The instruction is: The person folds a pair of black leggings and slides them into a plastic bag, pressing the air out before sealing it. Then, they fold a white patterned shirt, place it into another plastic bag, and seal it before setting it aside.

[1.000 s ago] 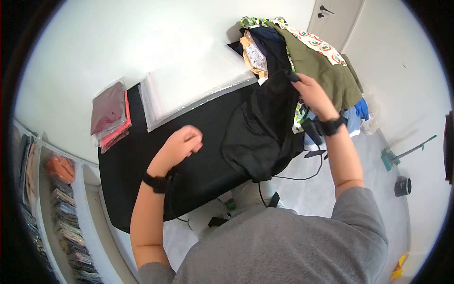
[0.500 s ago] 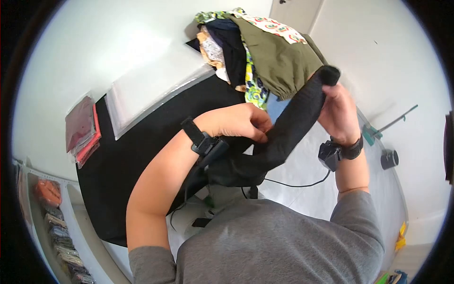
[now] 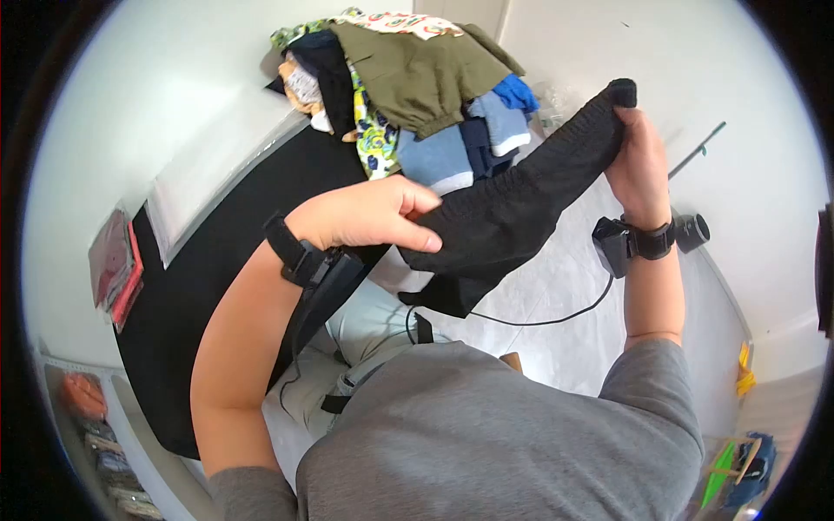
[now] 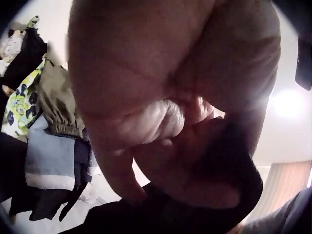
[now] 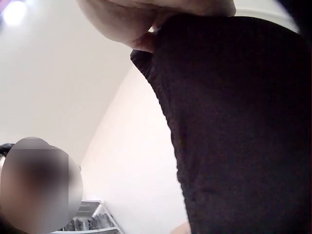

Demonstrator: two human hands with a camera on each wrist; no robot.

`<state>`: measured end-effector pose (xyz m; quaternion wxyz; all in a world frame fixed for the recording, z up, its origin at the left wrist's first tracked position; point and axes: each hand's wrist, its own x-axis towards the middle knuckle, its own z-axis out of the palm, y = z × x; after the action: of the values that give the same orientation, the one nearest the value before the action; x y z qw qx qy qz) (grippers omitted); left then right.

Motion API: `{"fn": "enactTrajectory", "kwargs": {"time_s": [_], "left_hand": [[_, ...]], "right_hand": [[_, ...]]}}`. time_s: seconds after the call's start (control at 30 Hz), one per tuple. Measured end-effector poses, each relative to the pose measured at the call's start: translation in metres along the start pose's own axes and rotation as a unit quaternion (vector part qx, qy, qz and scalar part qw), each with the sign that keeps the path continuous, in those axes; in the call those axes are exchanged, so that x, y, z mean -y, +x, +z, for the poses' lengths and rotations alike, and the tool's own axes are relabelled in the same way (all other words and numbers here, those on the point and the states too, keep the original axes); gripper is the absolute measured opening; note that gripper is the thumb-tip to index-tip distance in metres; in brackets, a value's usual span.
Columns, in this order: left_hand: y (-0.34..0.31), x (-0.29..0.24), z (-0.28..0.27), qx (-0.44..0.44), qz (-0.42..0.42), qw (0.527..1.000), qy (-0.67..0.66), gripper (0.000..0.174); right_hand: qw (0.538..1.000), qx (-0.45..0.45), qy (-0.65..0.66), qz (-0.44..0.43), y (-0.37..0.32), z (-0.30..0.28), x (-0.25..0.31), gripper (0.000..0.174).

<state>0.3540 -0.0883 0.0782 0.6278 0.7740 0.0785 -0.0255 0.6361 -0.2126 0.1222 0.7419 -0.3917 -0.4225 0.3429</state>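
Note:
A black garment [image 3: 517,208] with a gathered, elastic-looking edge is stretched in the air between both hands, over the floor just right of the table. My left hand [image 3: 373,213] pinches one end of that edge between thumb and fingers. Higher up on the right, my right hand [image 3: 641,169] grips the other end, a bit of cloth standing above the thumb. In the right wrist view the cloth [image 5: 243,122] hangs broad and flat below the hand. The left wrist view has the curled fingers [image 4: 214,192] dark against the black fabric.
The black-covered table [image 3: 234,243] holds clear plastic bags [image 3: 217,174] and packed folded clothes [image 3: 115,265]. A heap of clothes, olive trousers [image 3: 417,82] on top, lies at its far end. Packets fill a shelf [image 3: 113,382] at left. A cable [image 3: 556,321] runs to the right wrist.
The black garment has been lifted off the table and drawn out toward the right. My left hand, bare a second ago, now holds its near end. The head view has turned right.

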Motion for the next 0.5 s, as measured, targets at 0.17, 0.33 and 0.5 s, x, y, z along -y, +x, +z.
{"fn": "enactTrajectory", "kwargs": {"time_s": [0.17, 0.33, 0.5], "left_hand": [[0.010, -0.022, -0.012, -0.062, 0.004, 0.875, 0.481, 0.036], [0.014, -0.037, -0.052, -0.170, 0.070, 0.865, 0.466, 0.028], [0.018, -0.065, -0.053, -0.273, 0.062, 0.922, 0.268, 0.032]], "right_hand": [[0.961, 0.027, -0.243, -0.128, -0.026, -0.006, 0.022, 0.045], [0.836, 0.130, -0.499, -0.188, -0.021, -0.044, 0.029, 0.047], [0.873, 0.106, -0.466, -0.101, -0.014, -0.077, 0.035, 0.027]]}}
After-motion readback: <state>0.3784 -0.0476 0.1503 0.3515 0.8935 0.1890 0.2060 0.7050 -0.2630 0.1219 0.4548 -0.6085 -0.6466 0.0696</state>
